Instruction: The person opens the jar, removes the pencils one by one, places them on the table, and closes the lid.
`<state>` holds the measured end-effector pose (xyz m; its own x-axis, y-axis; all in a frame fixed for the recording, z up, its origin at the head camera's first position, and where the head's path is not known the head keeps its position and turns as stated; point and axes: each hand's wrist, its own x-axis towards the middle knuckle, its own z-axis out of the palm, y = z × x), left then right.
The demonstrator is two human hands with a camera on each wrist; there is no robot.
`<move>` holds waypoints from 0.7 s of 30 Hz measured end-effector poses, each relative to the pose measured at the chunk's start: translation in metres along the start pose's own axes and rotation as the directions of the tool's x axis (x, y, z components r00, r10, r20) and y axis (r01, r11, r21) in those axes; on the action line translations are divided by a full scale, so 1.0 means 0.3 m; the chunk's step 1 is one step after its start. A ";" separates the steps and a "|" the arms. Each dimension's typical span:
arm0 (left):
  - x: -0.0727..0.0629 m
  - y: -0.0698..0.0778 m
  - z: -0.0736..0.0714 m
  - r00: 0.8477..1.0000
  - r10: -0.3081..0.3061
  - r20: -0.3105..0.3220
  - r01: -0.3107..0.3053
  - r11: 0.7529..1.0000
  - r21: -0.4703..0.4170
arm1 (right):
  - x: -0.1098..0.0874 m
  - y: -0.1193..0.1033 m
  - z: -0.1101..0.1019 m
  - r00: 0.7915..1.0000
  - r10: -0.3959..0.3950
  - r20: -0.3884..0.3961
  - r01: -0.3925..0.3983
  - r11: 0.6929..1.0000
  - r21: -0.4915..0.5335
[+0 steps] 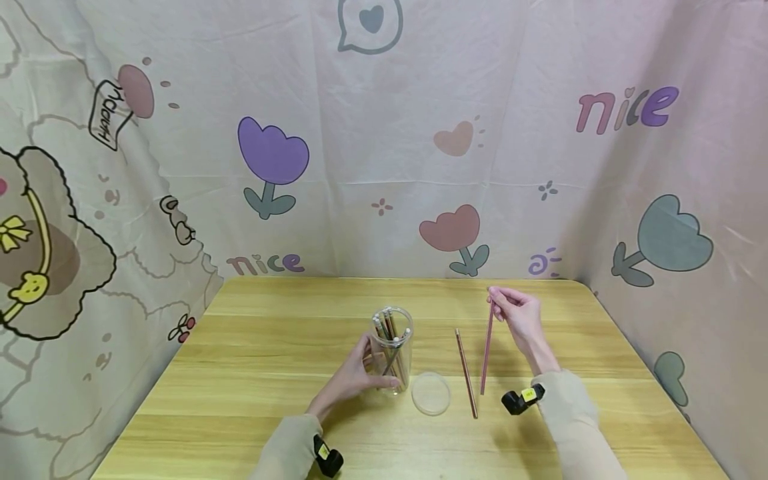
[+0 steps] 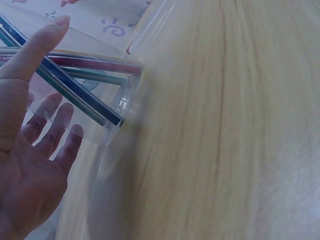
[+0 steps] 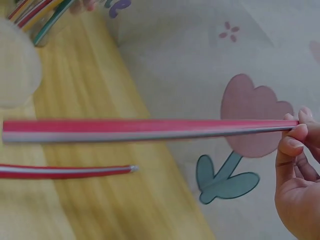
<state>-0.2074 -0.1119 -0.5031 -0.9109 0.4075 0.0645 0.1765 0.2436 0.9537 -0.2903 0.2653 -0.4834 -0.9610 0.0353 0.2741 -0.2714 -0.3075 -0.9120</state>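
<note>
My left hand [image 1: 353, 375] holds a clear cylindrical jar [image 1: 406, 357] upright on the table, thumb at the front and fingers around the far side. Inside the jar, several pencils [image 2: 85, 92] lean at different angles, their pale ends near the rim. Up and to the right, my right hand [image 1: 521, 319] pinches a pink-red pencil [image 1: 487, 353] by its top end between thumb and fingertips. That pencil hangs down, nearly vertical in the head view. Between the jar and this hand, a second red striped pencil [image 1: 466, 373] lies on the table.
A round clear lid [image 1: 431, 394] lies flat on the table just right of the jar. The wood-grain table [image 1: 252, 373] ends at a printed cloth backdrop [image 1: 372, 120] behind and at both sides. Each wrist carries a small black camera [image 1: 521, 400].
</note>
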 end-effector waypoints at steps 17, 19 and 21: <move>-0.004 0.006 0.001 1.000 -0.016 0.003 0.016 1.000 -0.011 | 0.069 0.186 -0.116 0.993 0.089 -0.072 -0.102 0.973 -0.205; -0.003 0.005 0.001 1.000 -0.017 0.004 0.017 1.000 -0.012 | 0.067 0.188 -0.114 0.993 0.092 -0.070 -0.105 0.970 -0.218; -0.004 0.005 0.001 1.000 -0.014 0.006 0.014 1.000 -0.014 | 0.064 0.190 -0.110 0.993 0.096 -0.064 -0.108 0.968 -0.227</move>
<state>-0.2059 -0.1116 -0.5019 -0.9109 0.4097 0.0496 0.1589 0.2373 0.9583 -0.3260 0.2797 -0.5402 -0.9841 0.0659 0.1649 -0.1702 -0.0854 -0.9817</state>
